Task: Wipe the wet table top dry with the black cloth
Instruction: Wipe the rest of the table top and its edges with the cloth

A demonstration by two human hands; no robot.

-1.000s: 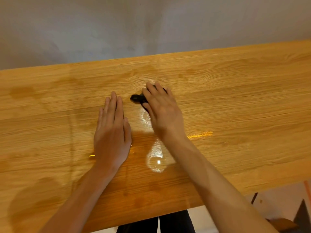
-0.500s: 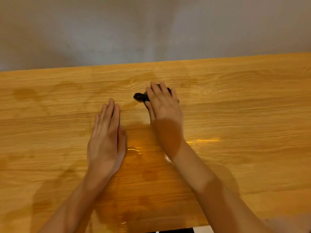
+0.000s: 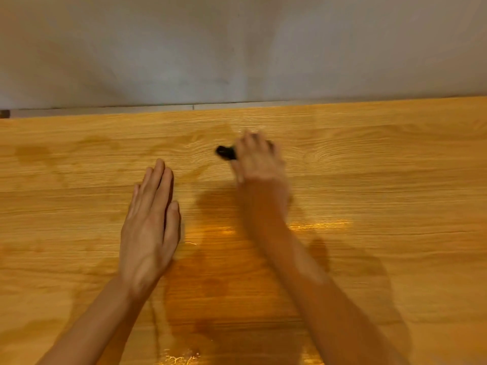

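Now wet sheen on table [image 3: 369, 259] persists behind my wrists. Left hand [image 3: 150, 227] flat, fingers straight, slid back slightly. Right hand [image 3: 259, 159] blurred, fingers curling onto cloth [image 3: 225, 152], pushed farther; more wiping needed.

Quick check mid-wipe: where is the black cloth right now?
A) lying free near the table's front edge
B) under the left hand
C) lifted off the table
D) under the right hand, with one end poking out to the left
D: the right hand covers the small black cloth on the wooden table top, one end showing past the hand's left side.
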